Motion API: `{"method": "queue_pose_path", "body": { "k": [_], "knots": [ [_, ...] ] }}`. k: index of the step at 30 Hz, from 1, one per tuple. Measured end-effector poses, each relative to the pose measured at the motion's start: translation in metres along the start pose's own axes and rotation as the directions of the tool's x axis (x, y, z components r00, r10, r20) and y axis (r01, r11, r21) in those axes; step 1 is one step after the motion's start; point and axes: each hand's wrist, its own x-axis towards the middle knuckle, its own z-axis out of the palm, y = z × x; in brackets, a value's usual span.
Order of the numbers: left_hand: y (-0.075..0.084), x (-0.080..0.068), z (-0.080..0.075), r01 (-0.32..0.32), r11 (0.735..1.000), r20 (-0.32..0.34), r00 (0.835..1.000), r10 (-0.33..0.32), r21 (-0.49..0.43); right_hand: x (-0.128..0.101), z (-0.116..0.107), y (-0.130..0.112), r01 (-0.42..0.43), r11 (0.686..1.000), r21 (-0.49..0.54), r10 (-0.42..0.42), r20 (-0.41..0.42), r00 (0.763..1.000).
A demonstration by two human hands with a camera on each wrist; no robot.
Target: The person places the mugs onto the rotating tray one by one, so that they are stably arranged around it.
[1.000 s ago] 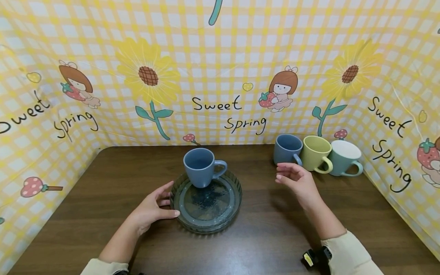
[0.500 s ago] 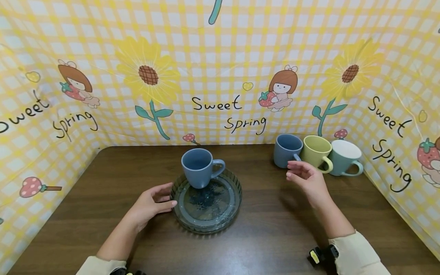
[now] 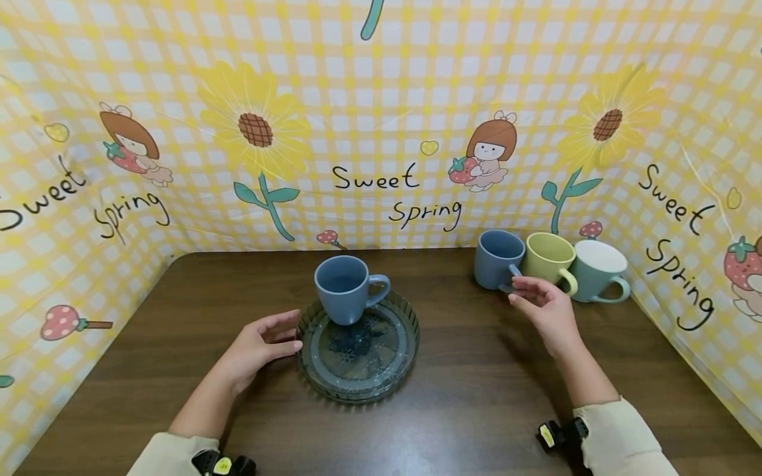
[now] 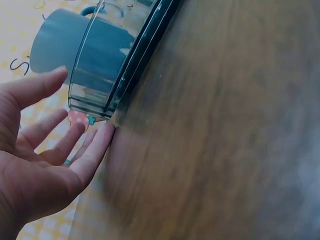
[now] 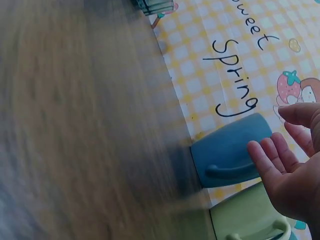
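A blue mug (image 3: 341,291) stands upright at the back of a round, dark glass tray (image 3: 357,390) with a ribbed wall, its handle to the right. My left hand (image 3: 260,344) is at the tray's left side, thumb and fingers spread; in the left wrist view the fingertips (image 4: 107,131) lie close to the wall, and I cannot tell whether they touch it. My right hand (image 3: 550,314) is beside the handle of a second blue mug (image 3: 494,261). Its fingers are loosely bent and hold nothing visible. In the right wrist view they hover before that mug (image 5: 232,145).
To the right of the second blue mug stand a yellow-green mug (image 3: 542,258) and a teal mug (image 3: 586,284) with a white inside, close together in a row. All are on a brown wooden table (image 3: 452,410). Yellow checked cloth (image 3: 381,119) walls the back and sides.
My right hand has moved right, to the second blue mug's handle. My left thumb has drawn back from over the tray's rim. The mug on the tray has shifted slightly left.
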Motion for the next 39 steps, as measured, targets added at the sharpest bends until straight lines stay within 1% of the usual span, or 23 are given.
{"method": "queue_pose_path", "body": {
  "k": [3, 4, 8, 10, 15, 19, 22, 30, 39],
  "knots": [
    [-0.002, 0.002, -0.003, -0.018, 0.999, 0.023, 1.000, 0.017, 0.040, 0.002, -0.003, 0.002, -0.013, 1.000, -0.016, 0.012, -0.026, 1.000],
    [-0.003, 0.003, -0.004, -0.029, 0.998, 0.033, 0.999, 0.027, 0.048, 0.003, -0.004, 0.002, -0.020, 1.000, -0.007, 0.019, -0.035, 0.999],
    [-0.004, 0.006, -0.007, -0.060, 0.996, 0.074, 0.996, 0.055, 0.063, 0.007, -0.009, 0.004, -0.053, 0.998, 0.031, 0.056, -0.073, 0.996],
    [-0.005, 0.008, -0.008, -0.068, 0.995, 0.094, 0.994, 0.061, 0.068, 0.009, -0.011, 0.006, -0.071, 0.997, 0.023, 0.073, -0.092, 0.993],
    [-0.004, 0.011, -0.010, -0.063, 0.994, 0.131, 0.990, 0.051, 0.088, 0.012, -0.015, 0.008, -0.121, 0.990, -0.076, 0.112, -0.113, 0.987],
    [-0.003, 0.012, -0.010, -0.061, 0.993, 0.154, 0.987, 0.045, 0.099, 0.015, -0.017, 0.009, -0.142, 0.981, -0.128, 0.129, -0.103, 0.986],
    [-0.003, 0.013, -0.008, -0.062, 0.993, 0.163, 0.986, 0.045, 0.101, 0.017, -0.017, 0.010, -0.154, 0.977, -0.148, 0.142, -0.088, 0.986],
    [-0.002, 0.010, -0.006, -0.054, 0.995, 0.166, 0.985, 0.039, 0.085, 0.024, -0.016, 0.013, -0.166, 0.973, -0.163, 0.168, 0.001, 0.986],
    [-0.003, 0.006, -0.005, -0.057, 0.995, 0.156, 0.987, 0.043, 0.085, 0.029, -0.013, 0.015, -0.195, 0.966, -0.171, 0.204, 0.038, 0.978]
  ]
}}
